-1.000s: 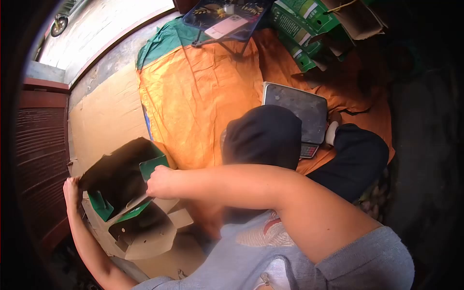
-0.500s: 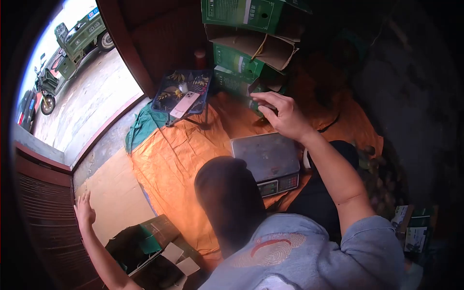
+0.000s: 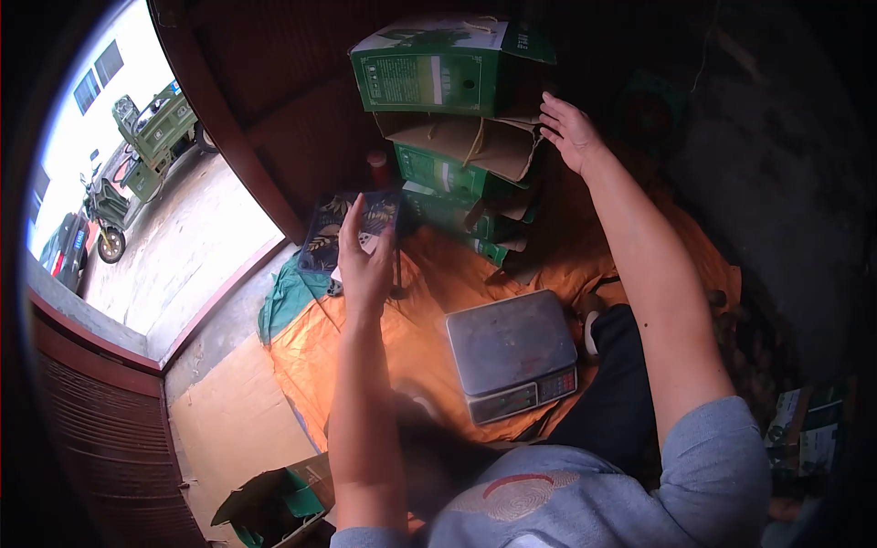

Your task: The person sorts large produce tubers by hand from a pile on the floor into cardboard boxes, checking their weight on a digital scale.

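Note:
My right hand is raised just right of a green carton on top of a stack, its fingers stretched out and holding nothing. Below that carton is another green carton with its brown flaps hanging open, and more cartons sit beneath. My left hand is up with thumb and fingers apart, also holding nothing. It overlaps a low folding stool with a dark leaf-patterned top and hides most of the phone lying there. Between my forearms a flat-topped electronic scale rests on the orange sheet.
An orange sheet covers the floor, with flat cardboard to its left. An open carton stands at the lower left. Printed boxes are at the lower right. Through the doorway shows a green cargo tricycle.
My left hand has swung from the far lower left up in front of the stool. My right hand has risen from above the scale to beside the top carton. The view has tilted upward.

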`<state>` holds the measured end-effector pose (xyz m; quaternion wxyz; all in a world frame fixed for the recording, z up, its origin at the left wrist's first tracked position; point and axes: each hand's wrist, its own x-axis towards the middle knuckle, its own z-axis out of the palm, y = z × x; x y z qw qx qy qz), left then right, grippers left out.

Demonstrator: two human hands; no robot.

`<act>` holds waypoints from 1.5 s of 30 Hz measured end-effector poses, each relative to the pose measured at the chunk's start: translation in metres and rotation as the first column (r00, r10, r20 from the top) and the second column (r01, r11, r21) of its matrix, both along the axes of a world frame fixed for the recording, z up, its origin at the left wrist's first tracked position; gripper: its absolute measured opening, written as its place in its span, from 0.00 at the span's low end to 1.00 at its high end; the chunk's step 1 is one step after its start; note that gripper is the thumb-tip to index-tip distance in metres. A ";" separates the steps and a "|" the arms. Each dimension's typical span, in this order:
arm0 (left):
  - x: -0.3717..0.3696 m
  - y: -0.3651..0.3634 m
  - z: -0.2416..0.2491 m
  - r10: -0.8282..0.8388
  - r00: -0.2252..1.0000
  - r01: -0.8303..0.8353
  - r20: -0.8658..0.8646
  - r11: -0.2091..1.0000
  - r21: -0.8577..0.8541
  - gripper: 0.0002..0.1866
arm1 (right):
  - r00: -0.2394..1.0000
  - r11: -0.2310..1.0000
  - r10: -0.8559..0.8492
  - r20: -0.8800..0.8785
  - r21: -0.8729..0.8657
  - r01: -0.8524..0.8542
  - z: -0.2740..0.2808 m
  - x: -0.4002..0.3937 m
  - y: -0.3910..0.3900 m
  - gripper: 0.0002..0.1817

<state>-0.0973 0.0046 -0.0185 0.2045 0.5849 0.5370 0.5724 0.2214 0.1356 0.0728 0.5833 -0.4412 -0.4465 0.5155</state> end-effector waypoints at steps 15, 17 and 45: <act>0.014 -0.021 0.020 0.087 0.994 -0.082 -0.064 0.994 0.073 0.23 | 0.925 0.961 -0.274 -0.263 -0.051 0.271 0.055 -0.082 0.106 0.46; 0.006 -0.017 0.017 0.096 0.995 -0.096 0.009 0.992 0.078 0.23 | 0.888 0.950 -0.312 -0.337 -0.080 0.303 0.058 -0.081 0.115 0.34; -0.078 -0.039 -0.013 0.200 0.425 0.182 0.883 0.937 -0.299 0.32 | 0.549 0.762 0.465 0.695 0.001 -0.648 0.079 0.018 -0.101 0.12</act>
